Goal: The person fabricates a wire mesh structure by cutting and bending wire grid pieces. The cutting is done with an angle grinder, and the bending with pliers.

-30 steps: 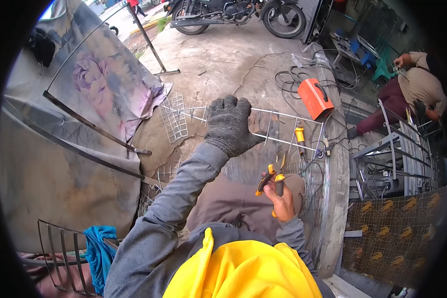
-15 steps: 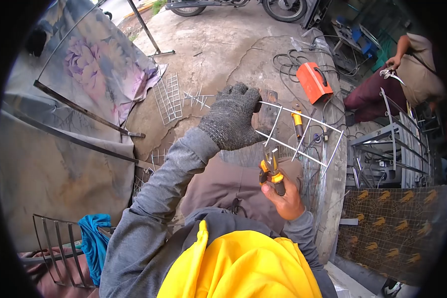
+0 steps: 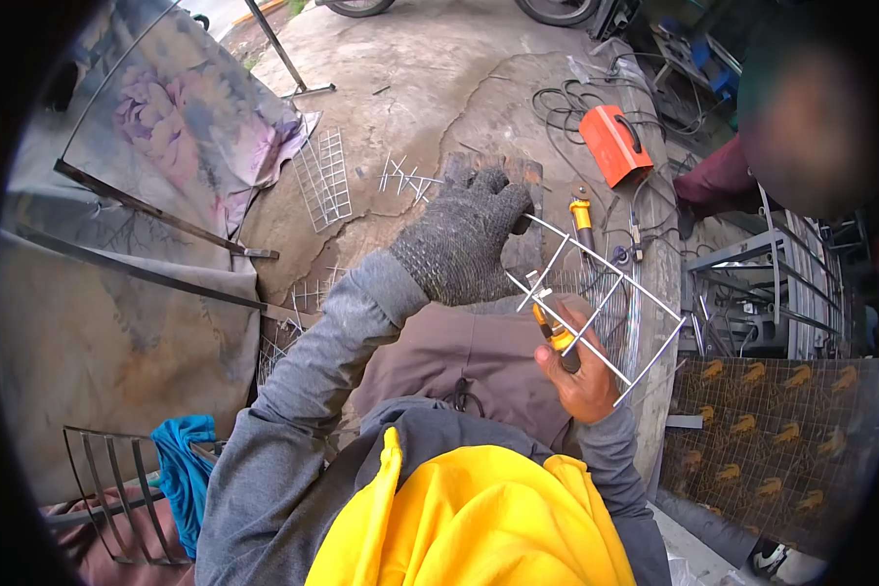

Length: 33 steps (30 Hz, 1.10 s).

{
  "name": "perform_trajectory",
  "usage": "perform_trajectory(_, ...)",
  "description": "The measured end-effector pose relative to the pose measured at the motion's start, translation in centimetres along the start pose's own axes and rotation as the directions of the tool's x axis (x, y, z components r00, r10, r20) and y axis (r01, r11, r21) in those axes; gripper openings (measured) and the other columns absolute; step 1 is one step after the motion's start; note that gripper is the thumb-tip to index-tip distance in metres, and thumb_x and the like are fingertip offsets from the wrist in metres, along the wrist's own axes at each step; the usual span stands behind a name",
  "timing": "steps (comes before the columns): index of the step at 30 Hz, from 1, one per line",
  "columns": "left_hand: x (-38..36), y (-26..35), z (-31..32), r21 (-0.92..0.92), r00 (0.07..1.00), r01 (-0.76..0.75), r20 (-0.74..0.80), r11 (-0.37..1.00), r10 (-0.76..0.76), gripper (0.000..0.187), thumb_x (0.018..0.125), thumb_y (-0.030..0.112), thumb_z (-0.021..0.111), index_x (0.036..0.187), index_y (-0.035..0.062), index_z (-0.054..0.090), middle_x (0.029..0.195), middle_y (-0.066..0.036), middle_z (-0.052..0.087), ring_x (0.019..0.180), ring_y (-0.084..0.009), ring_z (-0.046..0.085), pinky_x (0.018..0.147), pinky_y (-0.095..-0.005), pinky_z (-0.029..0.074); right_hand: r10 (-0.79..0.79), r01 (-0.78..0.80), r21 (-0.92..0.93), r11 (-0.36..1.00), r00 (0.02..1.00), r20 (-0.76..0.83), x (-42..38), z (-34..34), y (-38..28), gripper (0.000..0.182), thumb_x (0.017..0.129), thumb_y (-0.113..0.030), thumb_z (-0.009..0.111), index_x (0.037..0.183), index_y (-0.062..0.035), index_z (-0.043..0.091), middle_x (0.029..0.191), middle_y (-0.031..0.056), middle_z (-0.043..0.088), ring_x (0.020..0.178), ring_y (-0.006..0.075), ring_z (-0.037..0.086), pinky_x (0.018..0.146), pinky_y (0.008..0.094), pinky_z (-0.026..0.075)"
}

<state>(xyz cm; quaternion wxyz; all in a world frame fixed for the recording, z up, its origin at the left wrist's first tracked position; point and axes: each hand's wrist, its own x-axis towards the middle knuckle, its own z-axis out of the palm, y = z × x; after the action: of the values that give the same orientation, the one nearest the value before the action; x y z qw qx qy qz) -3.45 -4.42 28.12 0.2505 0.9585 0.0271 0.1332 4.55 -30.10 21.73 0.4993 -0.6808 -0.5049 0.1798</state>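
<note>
My left hand [image 3: 464,234], in a dark grey knitted glove, is closed around the near end of a small welded wire mesh piece [image 3: 593,314]. The mesh stretches to the right, tilted, over my right hand [image 3: 581,386]. That hand is bare and wrapped around pliers [image 3: 560,337] with yellow and black handles. Their jaws point up and lie right at the mesh wires beside my gloved thumb. Behind the gloved hand is a worn wooden block [image 3: 527,174].
An orange-red box with a black handle [image 3: 615,146] stands near coiled cables. Beside my work lies a yellow-and-black tool [image 3: 582,223]. More wire mesh [image 3: 330,181] rests on the concrete floor. Another person's leg [image 3: 713,181] is at right, near a metal frame [image 3: 742,259].
My right hand has brought the pliers up to the mesh wires, beneath the piece. The mesh has tilted downward at its right end. The other person has leaned forward.
</note>
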Motion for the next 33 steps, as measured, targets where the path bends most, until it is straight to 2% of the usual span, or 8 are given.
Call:
perform_trajectory(8,-0.5,0.0,0.7,-0.004,1.000,-0.012,0.017,1.000,0.012,0.057,0.077,0.045,0.078,0.113,0.0055,0.058,0.099,-0.013,0.065,0.111,-0.0385,0.055,0.107,-0.0565,0.031,0.077,-0.067,-0.093,0.993,0.991,0.107,-0.1,-1.0,-0.1,0.056,0.093,-0.017,0.071,0.143,-0.0006,0.052,0.115,0.0194,0.058,0.101,0.0349,0.063,0.088,0.0394,0.051)
perform_trajectory(10,-0.5,-0.1,0.8,-0.014,0.999,0.000,0.047,1.000,0.001,0.061,0.071,0.045,0.085,0.108,0.0041,0.059,0.104,-0.019,0.057,0.101,-0.0402,0.058,0.088,-0.0479,0.046,0.071,-0.064,-0.073,0.995,0.993,0.099,-0.3,-0.8,0.4,0.049,0.094,-0.018,0.071,0.137,0.0003,0.055,0.112,0.0187,0.061,0.100,0.0336,0.065,0.087,0.0390,0.051)
perform_trajectory(14,-0.7,-0.8,1.6,-0.086,0.994,-0.017,0.104,0.996,0.026,0.061,0.071,0.045,0.086,0.107,0.0041,0.059,0.104,-0.019,0.057,0.101,-0.0406,0.057,0.089,-0.0479,0.046,0.265,-0.295,0.214,0.931,0.951,0.158,-0.5,0.1,0.0,0.033,0.096,-0.021,0.069,0.118,0.0016,0.062,0.101,0.0153,0.069,0.092,0.0276,0.070,0.082,0.0371,0.053)
perform_trajectory(20,-1.5,-2.1,2.3,-0.133,0.974,-0.140,0.159,0.981,0.160,0.085,0.065,0.051,0.090,0.129,0.0047,0.057,0.113,-0.021,0.057,0.109,-0.0415,0.056,0.094,-0.0480,0.047,0.278,-0.306,0.210,0.929,0.949,0.150,-1.7,1.1,0.4,0.034,0.095,-0.022,0.068,0.119,0.0012,0.063,0.098,0.0117,0.072,0.090,0.0213,0.070,0.081,0.0343,0.053)
perform_trajectory(22,-2.1,-2.1,2.0,-0.386,0.961,-0.105,0.197,0.917,0.193,0.101,0.062,0.055,0.091,0.142,0.0071,0.051,0.118,-0.021,0.057,0.115,-0.0396,0.056,0.097,-0.0479,0.047,0.281,-0.308,0.227,0.924,0.949,0.142,-2.1,1.3,0.1,0.034,0.095,-0.021,0.068,0.120,0.0010,0.063,0.100,0.0118,0.072,0.090,0.0208,0.069,0.081,0.0344,0.053)
perform_trajectory(24,-1.9,-2.3,2.4,-0.382,0.959,-0.086,0.219,0.920,0.180,0.105,0.061,0.056,0.091,0.145,0.0079,0.050,0.121,-0.020,0.057,0.116,-0.0384,0.056,0.098,-0.0479,0.047,0.512,-0.552,0.469,0.689,0.829,0.225,-2.6,1.6,-0.2,0.035,0.094,-0.019,0.067,0.122,0.0011,0.062,0.100,0.0118,0.070,0.090,0.0205,0.067,0.084,0.0342,0.052)
perform_trajectory(31,-2.0,-1.3,2.6,-0.366,0.956,-0.095,0.225,0.926,0.187,0.111,0.059,0.061,0.091,0.148,0.0110,0.048,0.130,-0.021,0.057,0.115,-0.0390,0.058,0.100,-0.0483,0.046,0.311,-0.335,0.405,0.851,0.942,0.127,-2.9,2.2,-0.1,0.030,0.097,-0.019,0.068,0.121,-0.0009,0.063,0.103,0.0041,0.067,0.094,0.0143,0.063,0.088,0.0295,0.050)
perform_trajectory(33,-2.0,-1.3,3.1,-0.338,0.961,-0.105,0.208,0.935,0.183,0.110,0.060,0.061,0.091,0.149,0.0120,0.048,0.129,-0.022,0.058,0.115,-0.0397,0.058,0.100,-0.0487,0.046,0.433,-0.481,0.474,0.737,0.875,0.215,-3.4,1.6,0.7,0.029,0.097,-0.018,0.068,0.120,-0.0008,0.062,0.100,0.0035,0.066,0.093,0.0138,0.063,0.087,0.0295,0.050)
